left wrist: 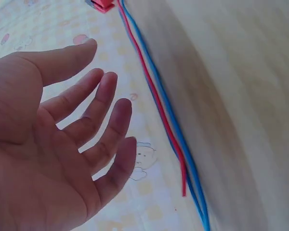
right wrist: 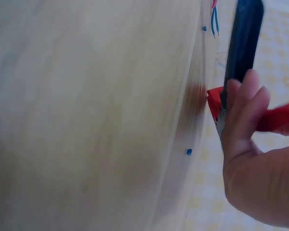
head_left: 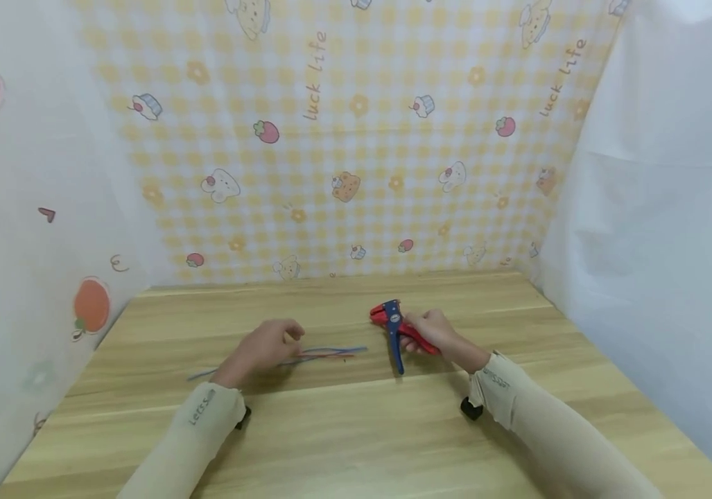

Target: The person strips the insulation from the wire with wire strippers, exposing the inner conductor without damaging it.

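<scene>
In the head view my left hand (head_left: 268, 344) hovers at the wires with loosely bent fingers. The left wrist view shows its palm and spread fingers (left wrist: 119, 118) holding nothing. Beside it run a red wire (left wrist: 156, 94) and blue wires (left wrist: 183, 144), close together lengthwise; my left forearm hides part of them in the head view. Farther right, my right hand (head_left: 435, 333) grips a wire stripper (head_left: 395, 320) by its red handle. The tool's red jaws point left, and its blue handle (right wrist: 245, 41) stands apart from the red one.
Two small blue bits (right wrist: 189, 151) lie on the wooden table (head_left: 356, 436), seen in the right wrist view. A yellow checked backdrop (head_left: 356, 138) rises behind the table. White sheets (head_left: 655, 208) hang at both sides.
</scene>
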Motion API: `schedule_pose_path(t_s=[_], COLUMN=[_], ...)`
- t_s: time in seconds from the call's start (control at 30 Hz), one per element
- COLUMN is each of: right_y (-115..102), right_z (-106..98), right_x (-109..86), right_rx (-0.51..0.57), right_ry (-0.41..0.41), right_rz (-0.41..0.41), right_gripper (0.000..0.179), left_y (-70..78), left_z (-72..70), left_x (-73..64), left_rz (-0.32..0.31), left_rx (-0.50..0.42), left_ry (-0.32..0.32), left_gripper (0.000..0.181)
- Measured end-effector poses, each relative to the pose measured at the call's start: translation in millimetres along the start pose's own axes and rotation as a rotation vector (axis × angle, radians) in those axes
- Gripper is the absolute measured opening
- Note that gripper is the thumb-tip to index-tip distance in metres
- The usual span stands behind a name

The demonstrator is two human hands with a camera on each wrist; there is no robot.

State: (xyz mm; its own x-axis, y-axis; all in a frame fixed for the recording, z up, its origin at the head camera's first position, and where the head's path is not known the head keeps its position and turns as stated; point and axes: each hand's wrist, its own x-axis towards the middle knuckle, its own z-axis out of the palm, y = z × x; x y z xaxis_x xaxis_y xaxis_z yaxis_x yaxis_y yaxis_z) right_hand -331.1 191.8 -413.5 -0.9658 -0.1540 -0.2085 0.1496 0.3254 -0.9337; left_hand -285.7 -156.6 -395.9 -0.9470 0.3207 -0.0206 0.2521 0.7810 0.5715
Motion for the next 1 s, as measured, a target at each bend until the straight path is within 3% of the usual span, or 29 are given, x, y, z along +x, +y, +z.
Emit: schedule_pose_path(t_s=[0.3, 0.57, 1.0], right_y=[10, 9, 6], right_z=[-3, -7, -11], right_x=[2.5, 1.7, -1.8], right_rx=[-0.140, -0.304, -0.324], right_ry=[0.040, 0.169, 0.109], right_rz=[0.005, -0.052, -0.086], right_gripper=[0.037, 0.028, 0.027], left_y=[8.5, 16.2, 24.4], left_z=[6.5, 10.2, 9.0], left_x=[5.6, 5.6, 5.1], left_rz=[0.044, 0.057, 0.033], left_rx=[-0.058, -0.114, -0.120], left_ry=[0.041, 0.064, 0.105], left_gripper=[0.039, 0.043, 0.041])
